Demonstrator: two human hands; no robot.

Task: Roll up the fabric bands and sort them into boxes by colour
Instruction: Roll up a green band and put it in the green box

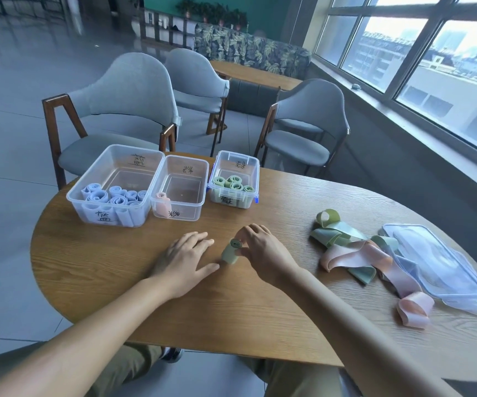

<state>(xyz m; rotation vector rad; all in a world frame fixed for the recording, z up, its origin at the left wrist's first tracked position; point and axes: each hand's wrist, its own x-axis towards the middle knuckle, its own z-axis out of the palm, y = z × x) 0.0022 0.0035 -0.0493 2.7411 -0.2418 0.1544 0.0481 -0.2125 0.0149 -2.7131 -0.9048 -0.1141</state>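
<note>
Three boxes: clear plastic, in a row near the far edge of the wooden surface (174,310), each with a handwritten label.
Left box (82,202): it holds blue rolls (116,197), several of them.
Middle box (200,209): it holds one pink roll (162,203), leaning at the near-left corner.
Right box (253,179): it holds green rolls (233,183), packed close together.
Right hand (263,247): fingers curled, pinching the green roll (231,251) at its top end.
Green roll: it stands tilted on the surface, between the two hands, near the middle.
Left hand (185,259): fingers straight and apart, palm down on the surface; the thumb is just beside the roll's lower end.
Loose bands (354,250): green and pink, tangled in a heap toward the right edge.
Box lids (443,270): clear, lying flat at the right edge, touching the heap.
</note>
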